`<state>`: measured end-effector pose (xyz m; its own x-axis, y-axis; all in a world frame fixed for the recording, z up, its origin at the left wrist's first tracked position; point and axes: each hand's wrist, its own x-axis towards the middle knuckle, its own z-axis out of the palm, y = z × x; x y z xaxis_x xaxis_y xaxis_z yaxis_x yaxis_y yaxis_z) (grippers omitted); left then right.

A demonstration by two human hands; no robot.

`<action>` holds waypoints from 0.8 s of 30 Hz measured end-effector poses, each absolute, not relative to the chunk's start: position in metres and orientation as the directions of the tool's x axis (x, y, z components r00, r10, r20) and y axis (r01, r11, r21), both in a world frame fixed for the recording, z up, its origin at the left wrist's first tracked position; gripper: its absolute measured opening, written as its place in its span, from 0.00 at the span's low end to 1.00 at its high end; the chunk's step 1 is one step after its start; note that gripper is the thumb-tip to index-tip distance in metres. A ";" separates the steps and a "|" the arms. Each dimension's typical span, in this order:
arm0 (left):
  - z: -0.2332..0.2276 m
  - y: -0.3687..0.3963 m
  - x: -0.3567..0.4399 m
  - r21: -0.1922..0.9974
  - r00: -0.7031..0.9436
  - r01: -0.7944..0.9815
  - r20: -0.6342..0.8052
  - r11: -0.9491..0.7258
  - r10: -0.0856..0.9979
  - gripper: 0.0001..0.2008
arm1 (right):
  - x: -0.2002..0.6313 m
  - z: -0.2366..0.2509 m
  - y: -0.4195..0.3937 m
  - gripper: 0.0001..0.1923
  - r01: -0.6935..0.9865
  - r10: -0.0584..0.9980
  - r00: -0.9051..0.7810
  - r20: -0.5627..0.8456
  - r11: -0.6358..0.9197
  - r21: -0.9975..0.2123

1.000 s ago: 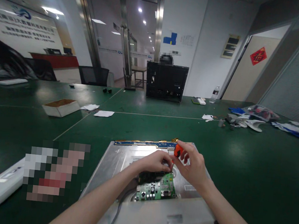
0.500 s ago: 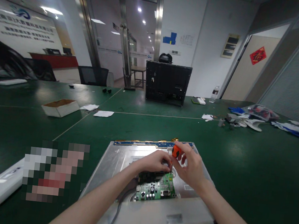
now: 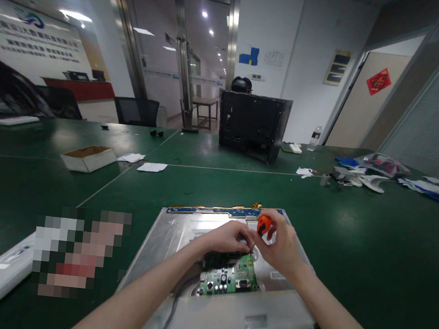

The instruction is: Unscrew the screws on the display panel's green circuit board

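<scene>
**Screwdriver at the board in an opened monitor back**

The metal monitor back (image 3: 180, 239) lies flat on the green table (image 3: 372, 243), its recess holding a green circuit board (image 3: 231, 278). A cardboard box (image 3: 89, 157) far left shows only a brown inside. The right hand (image 3: 283, 247) pinches an orange-handled screwdriver (image 3: 263, 225) over the board's far edge; the left hand (image 3: 229, 238) rests fingers curled together beside the tip. Since a second ago, the black monitor (image 3: 253, 125) opposite has swung and shifted right, and the handle has dipped slightly.
</scene>
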<state>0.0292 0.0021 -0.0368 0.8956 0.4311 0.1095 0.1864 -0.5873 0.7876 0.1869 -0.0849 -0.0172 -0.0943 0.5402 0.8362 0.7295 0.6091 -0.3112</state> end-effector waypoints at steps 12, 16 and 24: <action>-0.039 0.006 0.029 0.789 0.909 0.177 0.099 -0.589 0.405 0.06 | 0.184 -0.013 -0.089 0.24 0.696 0.511 -0.113 0.852 0.653 -0.299; -0.038 0.005 0.028 0.790 0.904 0.180 0.101 -0.586 0.414 0.07 | 0.186 -0.015 -0.087 0.20 0.688 0.510 -0.107 0.853 0.657 -0.307; -0.035 0.003 0.029 0.798 0.898 0.218 0.061 -0.561 0.436 0.06 | 0.186 -0.010 -0.087 0.22 0.717 0.508 -0.133 0.851 0.642 -0.271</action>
<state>0.0293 0.0026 -0.0347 0.8978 0.4362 0.0614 0.2180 -0.5612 0.7985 0.1863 -0.0866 -0.0103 -0.1330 0.5076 0.8513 0.7172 0.6421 -0.2708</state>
